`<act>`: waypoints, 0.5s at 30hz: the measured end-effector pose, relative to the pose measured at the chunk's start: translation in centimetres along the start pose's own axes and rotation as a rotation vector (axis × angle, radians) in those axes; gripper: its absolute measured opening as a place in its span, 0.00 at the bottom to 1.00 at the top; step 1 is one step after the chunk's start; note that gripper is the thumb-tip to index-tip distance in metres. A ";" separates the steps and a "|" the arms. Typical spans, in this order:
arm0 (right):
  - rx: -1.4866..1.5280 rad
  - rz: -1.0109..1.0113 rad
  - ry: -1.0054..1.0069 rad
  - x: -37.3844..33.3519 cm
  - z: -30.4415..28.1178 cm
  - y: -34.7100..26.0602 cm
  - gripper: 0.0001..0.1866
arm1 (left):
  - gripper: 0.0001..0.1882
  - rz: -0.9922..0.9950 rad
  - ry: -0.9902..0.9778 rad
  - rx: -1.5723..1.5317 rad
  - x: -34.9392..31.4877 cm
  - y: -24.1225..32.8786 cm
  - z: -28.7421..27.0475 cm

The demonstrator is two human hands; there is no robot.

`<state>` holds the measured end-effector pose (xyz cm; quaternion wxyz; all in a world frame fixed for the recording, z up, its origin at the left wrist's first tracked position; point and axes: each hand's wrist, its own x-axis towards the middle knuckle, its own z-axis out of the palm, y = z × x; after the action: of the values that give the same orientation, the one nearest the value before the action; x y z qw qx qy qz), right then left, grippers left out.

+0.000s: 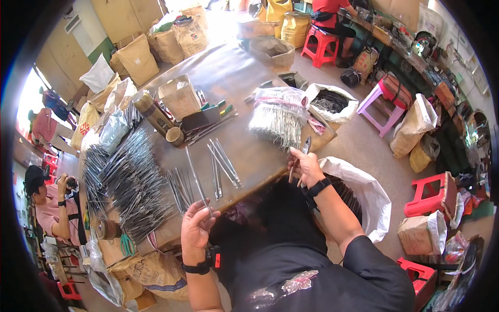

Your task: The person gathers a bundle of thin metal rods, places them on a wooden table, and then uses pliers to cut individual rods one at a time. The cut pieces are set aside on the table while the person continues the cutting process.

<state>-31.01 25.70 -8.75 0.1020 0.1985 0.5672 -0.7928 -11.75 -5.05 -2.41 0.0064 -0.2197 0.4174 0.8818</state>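
My left hand (198,226) is closed at the table's near edge, pinching the lower end of a long thin metal rod (196,174) that slants up over the tabletop. In my right hand (307,167), just off the table's right edge, is a pair of pliers (307,145) with the jaws pointing up and away from me. Two small groups of rods lie close to my left hand: one group (178,188) to its left, another group (224,165) beyond it. A big heap of similar metal rods (136,179) covers the table's left side. Beyond my right hand lies a plastic-wrapped bundle of rods (277,120).
On the table (223,67) stand a thermos (152,110), its cup (175,136) and a cardboard box (180,96), with green-handled tools beside them. A white sack (371,200) stands by my right arm. At left, a person (54,208) holds a camera; another (330,18) sits at a far bench.
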 end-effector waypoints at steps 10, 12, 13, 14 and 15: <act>0.010 0.033 -0.061 -0.3 -0.7 -0.4 0.07 | 0.13 -0.003 -0.006 0.001 -1.2 -1.2 0.4; 0.075 0.112 -0.151 -1.7 -1.8 -0.4 0.07 | 0.13 0.014 0.000 0.003 -2.1 -1.1 -0.2; 0.151 0.182 -0.251 -2.3 -2.5 -0.4 0.07 | 0.13 0.024 0.007 0.016 -2.6 -1.1 -0.6; 0.222 0.259 -0.296 -2.7 -3.0 -0.5 0.07 | 0.14 0.016 0.045 0.040 -2.9 -1.0 -0.8; 0.251 0.276 -0.321 -2.7 -3.2 -0.5 0.07 | 0.14 0.010 0.039 0.038 -3.1 -1.0 -1.1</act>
<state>-28.09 28.72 -8.05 0.2728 0.1566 0.4084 -0.8569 -8.34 -4.64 -2.52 -0.0022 -0.2345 0.4352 0.8693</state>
